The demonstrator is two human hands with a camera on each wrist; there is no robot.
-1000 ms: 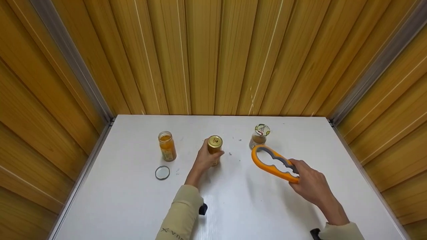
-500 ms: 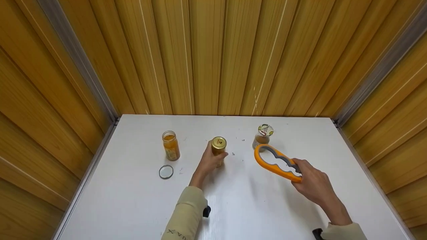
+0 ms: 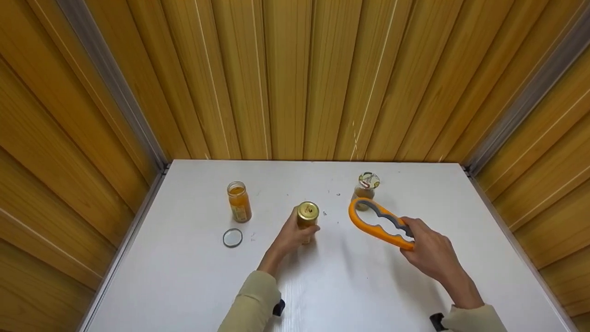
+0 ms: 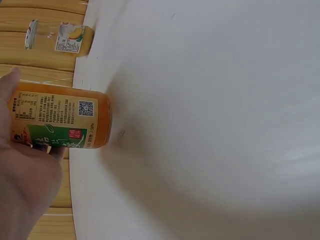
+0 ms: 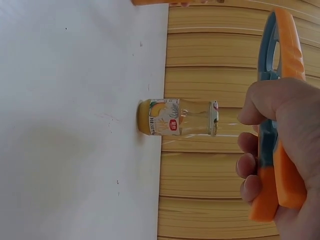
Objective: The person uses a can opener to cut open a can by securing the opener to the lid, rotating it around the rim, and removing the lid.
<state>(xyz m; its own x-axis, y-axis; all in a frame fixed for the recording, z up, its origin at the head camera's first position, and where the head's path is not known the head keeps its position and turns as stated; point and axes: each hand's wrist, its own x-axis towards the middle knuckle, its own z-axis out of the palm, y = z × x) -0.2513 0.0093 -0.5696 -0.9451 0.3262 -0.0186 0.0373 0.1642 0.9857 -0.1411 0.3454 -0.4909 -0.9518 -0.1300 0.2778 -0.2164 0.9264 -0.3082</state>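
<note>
In the head view my left hand (image 3: 290, 234) grips an upright glass jar with a gold lid (image 3: 308, 210), thumb across its near side. The left wrist view shows this jar (image 4: 65, 117) with orange contents and a green and cream label, its base close over the white table. My right hand (image 3: 431, 251) holds an orange and grey jar opener (image 3: 378, 232) by its handle end, raised above the table. The opener's loop points left and overlaps a small jar (image 3: 365, 192) behind it. That jar has a patterned lid and some yellowish contents low inside, seen in the right wrist view.
An uncapped jar (image 3: 239, 205) of orange contents stands on the left of the white table (image 3: 184, 276). Its near side has a loose round lid (image 3: 233, 238) lying flat. Wood-patterned panels (image 3: 286, 83) rise behind the table and along both sides.
My left hand has drawn the gold-lidded jar a little toward me. My right hand keeps its hold on the jar opener, nearly still. The whole head view has shifted slightly.
</note>
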